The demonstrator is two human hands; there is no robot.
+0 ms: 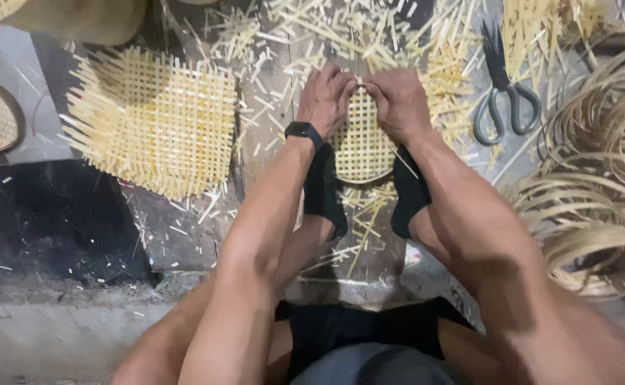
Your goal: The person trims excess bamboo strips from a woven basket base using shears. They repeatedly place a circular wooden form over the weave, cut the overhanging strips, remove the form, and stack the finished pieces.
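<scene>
A small round woven cane panel point(362, 142) lies on the floor between my feet. My left hand point(324, 100) and my right hand point(398, 103) both grip its far edge, fingertips meeting at the top of the rim. A black band sits on my left wrist point(303, 131). My black-clad feet point(327, 189) press on the panel's near edge from both sides.
A square woven cane mat point(152, 121) with loose strip ends lies at the left. Grey-handled scissors point(501, 93) rest at the upper right. Coils of cane strip point(597, 185) fill the right side. Cut cane offcuts point(312, 36) litter the floor beyond my hands.
</scene>
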